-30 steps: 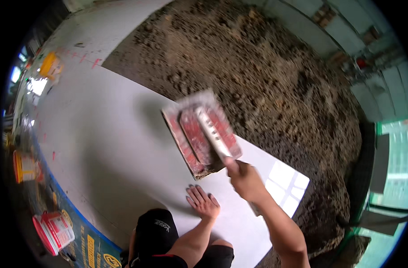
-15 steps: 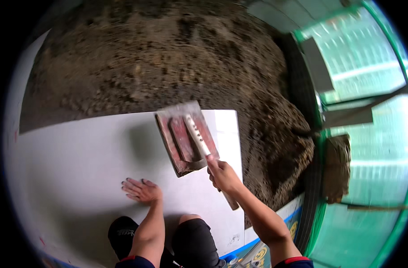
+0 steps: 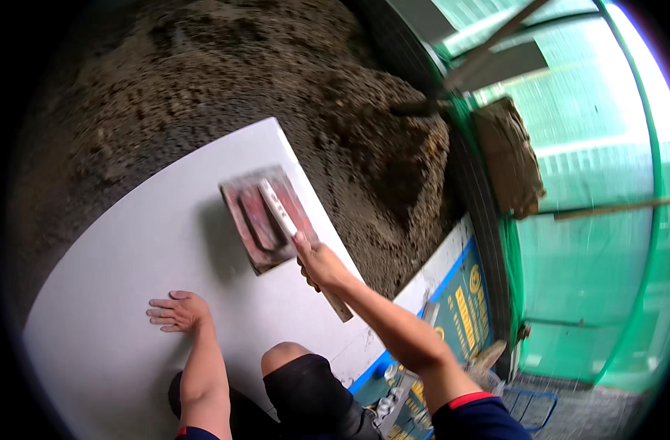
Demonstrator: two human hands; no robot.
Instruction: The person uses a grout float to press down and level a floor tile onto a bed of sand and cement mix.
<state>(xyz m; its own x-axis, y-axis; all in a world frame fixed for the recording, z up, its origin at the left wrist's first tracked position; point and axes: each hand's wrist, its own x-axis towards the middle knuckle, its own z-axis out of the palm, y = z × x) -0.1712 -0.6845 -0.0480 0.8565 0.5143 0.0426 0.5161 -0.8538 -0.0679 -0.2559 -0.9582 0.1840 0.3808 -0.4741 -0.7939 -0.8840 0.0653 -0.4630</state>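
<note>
A large, smooth white slab (image 3: 141, 257) lies beside a bed of loose brown soil. My left hand (image 3: 179, 312) is spread flat on the slab, with nothing in it. My right hand (image 3: 320, 264) is wrapped round the pale handle of a long-handled float (image 3: 241, 229). The float has a worn, reddish rectangular plate and a dark loop-shaped grip on its back; its handle carries a row of dark spots. It is over the slab near the right edge, slightly blurred. Whether its underside touches the slab, I cannot tell. My bare knee is bent over the slab's near side.
Uneven brown soil (image 3: 225, 81) rises beyond the slab. Green netting (image 3: 591, 279) hangs along the right, with a brown wrapped bundle (image 3: 507, 154) against it. Dark green printed sheeting (image 3: 463, 312) edged in blue lies at the lower right, near a blue metal frame (image 3: 533, 409).
My view has turned to the right, so the slab looks rotated and more sheeting shows. Both hands appear further left in the picture. My right hand keeps hold of the float; my left stays flat.
</note>
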